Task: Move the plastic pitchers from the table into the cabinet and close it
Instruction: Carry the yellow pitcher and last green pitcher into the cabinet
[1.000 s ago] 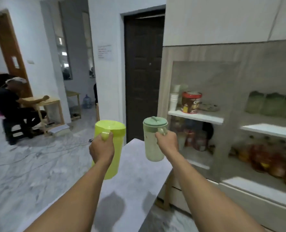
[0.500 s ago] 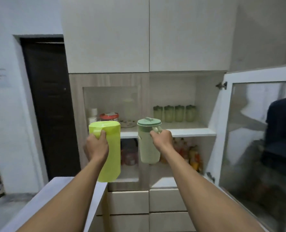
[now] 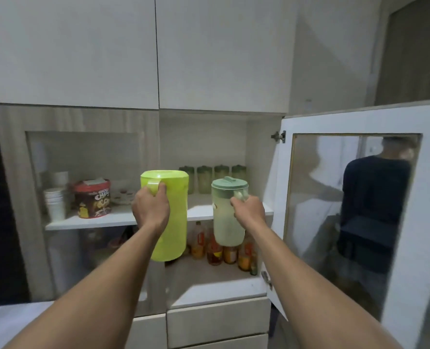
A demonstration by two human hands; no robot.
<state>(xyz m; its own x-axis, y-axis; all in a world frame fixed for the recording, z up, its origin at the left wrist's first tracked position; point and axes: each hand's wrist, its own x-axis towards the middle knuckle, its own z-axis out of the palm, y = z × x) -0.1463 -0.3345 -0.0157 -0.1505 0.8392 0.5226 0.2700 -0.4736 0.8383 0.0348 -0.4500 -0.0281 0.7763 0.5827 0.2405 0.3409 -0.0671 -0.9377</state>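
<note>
Before the open cabinet: both arms reach forward at shelf height, a pitcher carried in each hand.
Left hand: the left hand (image 3: 150, 209) is wrapped tight around the handle of the lime pitcher (image 3: 170, 217), which hangs upright in the air in front of the shelf edge, not resting on anything.
Right hand: the right hand (image 3: 249, 212) is clenched on the handle of the pale green pitcher (image 3: 227, 212); this one has a darker green lid and is also upright and airborne, just in front of the upper shelf (image 3: 201, 211).
Cabinet: the right-hand glass door (image 3: 347, 222) stands swung wide open to the right; the left glass pane (image 3: 83, 172) is shut.
Upper shelf contents: a row of green jars (image 3: 212, 181) sits at the back, leaving bare white board in front of them where the pitchers look able to stand.
Lower shelf: bottles (image 3: 219, 248) crowd the back, with free space nearer the front.
Behind the left pane: a red chocolate tin (image 3: 92, 199) and stacked white cups (image 3: 55, 204).
Done: both pitchers appear to be off the table (image 3: 5, 321) and brought up to the opening.
Left: neither pitcher is set down inside yet, both grips have to be released, and the door has to be swung shut.
Progress: roughly halfway, by my reading.
</note>
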